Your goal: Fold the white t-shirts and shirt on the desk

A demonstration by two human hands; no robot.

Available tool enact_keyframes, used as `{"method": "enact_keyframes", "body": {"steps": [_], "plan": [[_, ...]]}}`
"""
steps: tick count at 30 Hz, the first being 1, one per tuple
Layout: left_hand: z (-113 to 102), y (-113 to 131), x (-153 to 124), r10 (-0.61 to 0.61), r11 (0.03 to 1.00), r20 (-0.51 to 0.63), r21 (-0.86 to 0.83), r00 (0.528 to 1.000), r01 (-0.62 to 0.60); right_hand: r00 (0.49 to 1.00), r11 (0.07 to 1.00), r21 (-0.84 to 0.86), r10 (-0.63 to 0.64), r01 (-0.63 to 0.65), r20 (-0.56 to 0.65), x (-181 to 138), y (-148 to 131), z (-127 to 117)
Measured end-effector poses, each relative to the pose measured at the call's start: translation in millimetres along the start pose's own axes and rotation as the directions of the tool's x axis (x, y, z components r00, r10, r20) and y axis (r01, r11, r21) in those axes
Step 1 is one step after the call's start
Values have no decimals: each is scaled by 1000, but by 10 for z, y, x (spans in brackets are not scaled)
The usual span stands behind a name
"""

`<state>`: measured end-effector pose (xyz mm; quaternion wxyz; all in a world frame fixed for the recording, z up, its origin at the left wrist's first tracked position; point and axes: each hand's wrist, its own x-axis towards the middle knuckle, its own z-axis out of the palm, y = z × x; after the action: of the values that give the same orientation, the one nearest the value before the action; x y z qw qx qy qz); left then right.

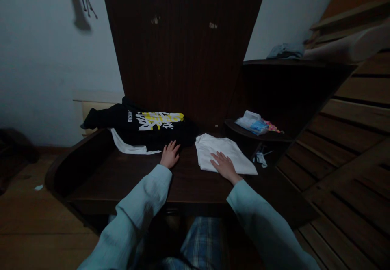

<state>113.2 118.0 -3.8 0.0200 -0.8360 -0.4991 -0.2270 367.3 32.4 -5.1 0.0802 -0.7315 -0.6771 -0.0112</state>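
My right hand (pixel 225 166) lies flat on a folded white cloth (pixel 230 150), which looks like a garment, fingers stretched out and holding nothing. My left hand (pixel 170 155) is open too, its fingertips at the front edge of a black garment (pixel 122 119) with white and yellow lettering. That garment is spread along the back left of a dark wooden desk (pixel 189 186). A white strip of fabric (pixel 131 147) sticks out from beneath it on the left.
On a small corner shelf (pixel 274 137) at the right sits a plastic packet (pixel 251 123), beside a pink patterned item. Crumpled white and blue material (pixel 261 158) lies below. The desk's raised left side (pixel 70 160) curves up. Wooden slats (pixel 350 172) stand close on the right.
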Motion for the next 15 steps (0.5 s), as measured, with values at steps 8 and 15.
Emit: {"method": "enact_keyframes", "body": {"steps": [8, 15], "plan": [[35, -200, 155, -188, 976, 138, 134, 972, 170, 969, 998, -14, -63, 62, -239, 329, -170, 78], [-107, -470, 162, -340, 935, 196, 178, 920, 307, 979, 996, 37, -77, 85, -188, 228, -226, 142]]}}
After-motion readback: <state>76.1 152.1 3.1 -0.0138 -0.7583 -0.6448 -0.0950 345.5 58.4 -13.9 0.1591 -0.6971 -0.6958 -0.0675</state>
